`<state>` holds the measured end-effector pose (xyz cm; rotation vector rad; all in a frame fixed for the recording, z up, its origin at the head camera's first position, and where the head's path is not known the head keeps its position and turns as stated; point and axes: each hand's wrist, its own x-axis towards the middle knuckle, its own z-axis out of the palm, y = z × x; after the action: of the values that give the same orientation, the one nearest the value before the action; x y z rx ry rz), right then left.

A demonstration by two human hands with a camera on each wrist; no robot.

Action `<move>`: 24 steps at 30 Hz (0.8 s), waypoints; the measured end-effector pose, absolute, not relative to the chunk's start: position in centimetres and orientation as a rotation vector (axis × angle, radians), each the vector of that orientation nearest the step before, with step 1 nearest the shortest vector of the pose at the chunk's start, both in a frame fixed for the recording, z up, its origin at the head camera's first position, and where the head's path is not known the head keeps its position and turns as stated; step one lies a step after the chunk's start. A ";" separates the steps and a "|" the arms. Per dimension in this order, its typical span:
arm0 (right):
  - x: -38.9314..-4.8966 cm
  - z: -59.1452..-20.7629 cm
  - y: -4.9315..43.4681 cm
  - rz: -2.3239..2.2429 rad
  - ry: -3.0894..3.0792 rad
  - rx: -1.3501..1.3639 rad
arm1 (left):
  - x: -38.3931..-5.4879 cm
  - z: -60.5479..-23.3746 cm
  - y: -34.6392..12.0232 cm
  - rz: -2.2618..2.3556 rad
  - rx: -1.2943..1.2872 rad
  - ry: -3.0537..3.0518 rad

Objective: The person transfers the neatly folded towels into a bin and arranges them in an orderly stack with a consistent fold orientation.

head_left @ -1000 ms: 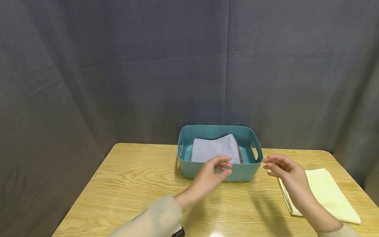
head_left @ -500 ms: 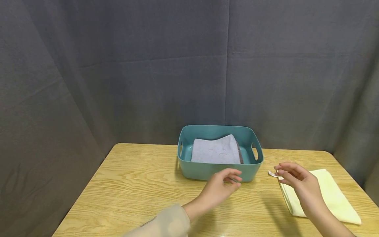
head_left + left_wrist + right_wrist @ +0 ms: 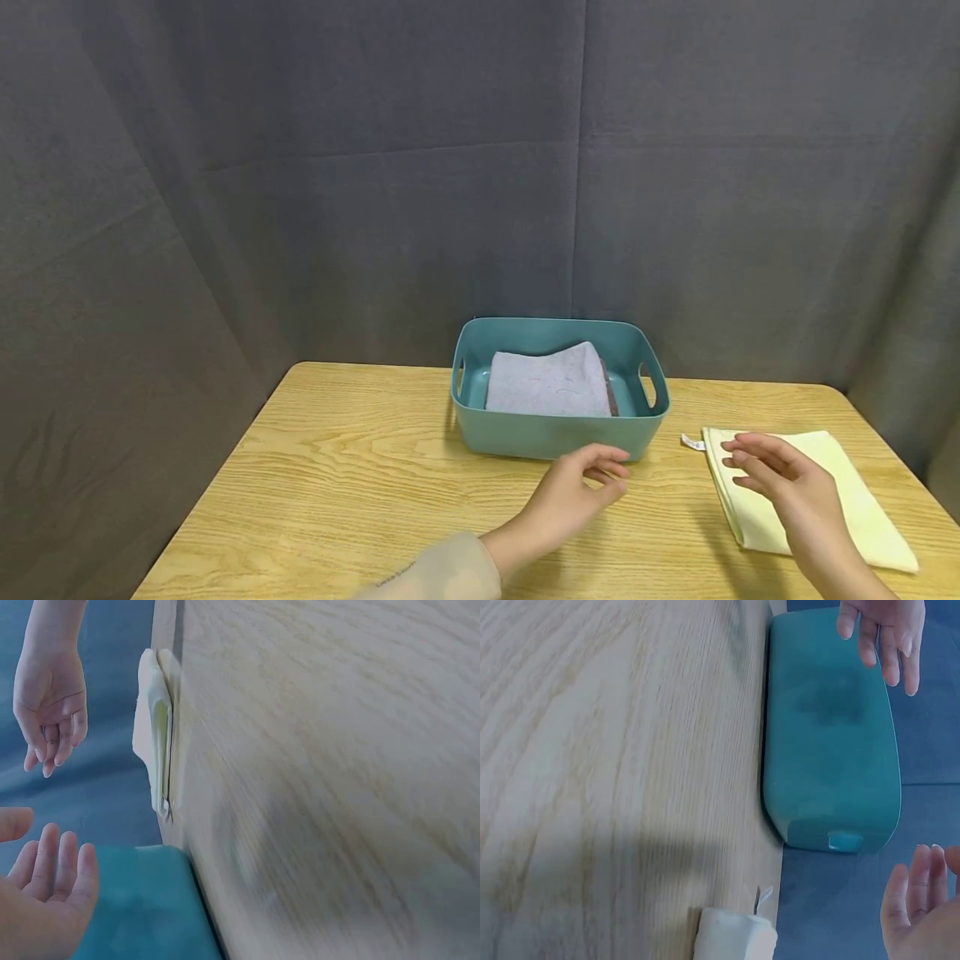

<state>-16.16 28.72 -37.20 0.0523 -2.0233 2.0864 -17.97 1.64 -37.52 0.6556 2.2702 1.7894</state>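
My left hand (image 3: 573,500) hovers over the table in front of the teal basket (image 3: 555,435), fingers loosely bent and nothing between them. My right hand (image 3: 795,492) is raised above the folded yellow cloth (image 3: 847,500), overlapping it in the head view, its fingers relaxed and holding nothing. The cloth lies at the right of the table with a small white tag (image 3: 693,442) at its far left corner. Inside the basket rests a folded light grey cloth (image 3: 551,383), and a dark brown edge (image 3: 609,392) shows beside it. In the left wrist view the yellow cloth (image 3: 155,731) appears side-on.
The wooden table (image 3: 322,475) stretches left of the basket. Behind it hangs a dark grey curtain (image 3: 390,233), which also runs along the left side. The basket has an oval handle hole at each end.
Both hands have moved right and back toward me, away from the basket. The right hand has shifted from the basket's right corner to over the yellow cloth, uncovering the cloth's tag.
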 end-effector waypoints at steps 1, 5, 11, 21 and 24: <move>-16.1 -37.3 28.9 2.093 -2.014 0.060 | -17.9 -37.6 1.8 1.792 0.648 2.260; -15.9 -37.7 29.4 2.094 -2.010 0.071 | -17.9 -38.0 2.3 1.802 0.622 2.237; -15.9 -38.2 30.1 2.087 -2.022 0.018 | -18.1 -38.5 3.1 1.828 0.617 2.218; -15.7 -39.2 31.5 2.111 -1.966 0.037 | -18.4 -39.2 3.8 1.840 0.631 2.240; -15.7 -39.4 31.8 2.099 -1.973 0.033 | -18.5 -39.4 4.0 1.839 0.627 2.240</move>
<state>-15.71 31.79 -39.38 0.0328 -1.9735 2.0992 -18.51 3.95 -39.37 0.6269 2.2396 1.8388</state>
